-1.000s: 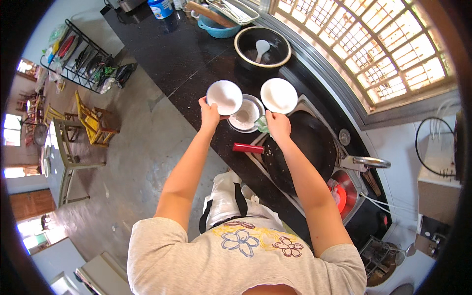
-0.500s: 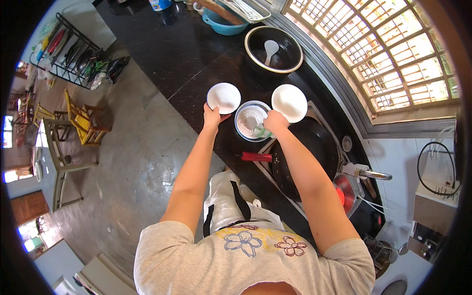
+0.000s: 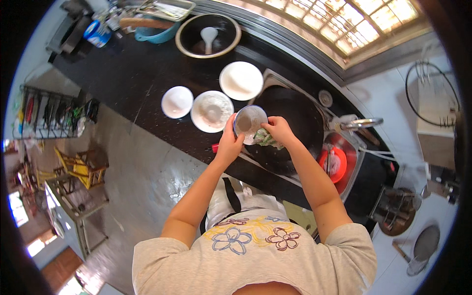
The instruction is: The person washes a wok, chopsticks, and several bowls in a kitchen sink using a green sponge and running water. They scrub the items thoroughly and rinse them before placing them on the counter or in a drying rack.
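Note:
My left hand (image 3: 229,142) grips the near-left side of a blue-rimmed bowl (image 3: 248,118), its inside wet or coated. The bowl is held tilted near the left edge of a large black wok (image 3: 302,118). My right hand (image 3: 279,131) is closed on a crumpled pale green cloth (image 3: 266,139) against the bowl's right side. Left of it stands a white bowl (image 3: 213,118) with pale residue inside. A smaller white bowl (image 3: 177,102) sits beside that one, and a larger white bowl (image 3: 241,81) is behind.
A dark round basin (image 3: 232,47) with a white rice paddle (image 3: 208,39) lies at the back. To the right, a red basin (image 3: 336,164) sits in the sink (image 3: 361,157) by the faucet (image 3: 361,124). The wok's red handle (image 3: 215,147) points toward the counter edge.
My left hand has let go of the small white bowl and now holds the blue-rimmed bowl, raised toward the wok. My right hand stays with the cloth. The view has turned right.

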Demonstrator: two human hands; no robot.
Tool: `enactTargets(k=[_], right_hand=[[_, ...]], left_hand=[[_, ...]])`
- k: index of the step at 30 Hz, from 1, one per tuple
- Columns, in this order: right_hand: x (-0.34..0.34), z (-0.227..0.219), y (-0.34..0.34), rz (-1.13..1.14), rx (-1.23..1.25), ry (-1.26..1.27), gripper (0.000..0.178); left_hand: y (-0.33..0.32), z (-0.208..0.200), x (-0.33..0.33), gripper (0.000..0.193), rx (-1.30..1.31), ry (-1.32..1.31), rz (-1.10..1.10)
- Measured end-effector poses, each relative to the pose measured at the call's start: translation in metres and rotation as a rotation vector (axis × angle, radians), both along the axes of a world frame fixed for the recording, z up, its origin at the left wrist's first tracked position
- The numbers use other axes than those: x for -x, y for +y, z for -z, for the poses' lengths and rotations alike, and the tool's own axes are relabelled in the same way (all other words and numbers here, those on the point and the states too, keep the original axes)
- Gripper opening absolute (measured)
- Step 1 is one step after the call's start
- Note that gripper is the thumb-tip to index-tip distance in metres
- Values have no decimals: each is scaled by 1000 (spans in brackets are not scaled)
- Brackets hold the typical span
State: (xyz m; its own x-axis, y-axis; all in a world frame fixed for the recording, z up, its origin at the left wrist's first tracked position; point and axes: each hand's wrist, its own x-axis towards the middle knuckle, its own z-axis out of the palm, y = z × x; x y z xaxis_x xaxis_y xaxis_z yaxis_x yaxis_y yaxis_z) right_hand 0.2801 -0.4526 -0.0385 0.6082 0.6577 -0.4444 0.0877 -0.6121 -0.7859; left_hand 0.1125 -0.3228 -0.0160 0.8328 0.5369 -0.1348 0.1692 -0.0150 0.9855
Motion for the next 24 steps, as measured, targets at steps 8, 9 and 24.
enactTargets(k=[8,9,24], right_hand=[[-18,103,-115,690,112,0,42],[-15,109,-118,659,116,-88,42],[1,116,-127,561,136,-217,45]], left_hand=[[-70,108,-90,57,-202,267,152],[-74,113,-97,58,-253,273,121],[-125,147,-119,49,-347,460,136]])
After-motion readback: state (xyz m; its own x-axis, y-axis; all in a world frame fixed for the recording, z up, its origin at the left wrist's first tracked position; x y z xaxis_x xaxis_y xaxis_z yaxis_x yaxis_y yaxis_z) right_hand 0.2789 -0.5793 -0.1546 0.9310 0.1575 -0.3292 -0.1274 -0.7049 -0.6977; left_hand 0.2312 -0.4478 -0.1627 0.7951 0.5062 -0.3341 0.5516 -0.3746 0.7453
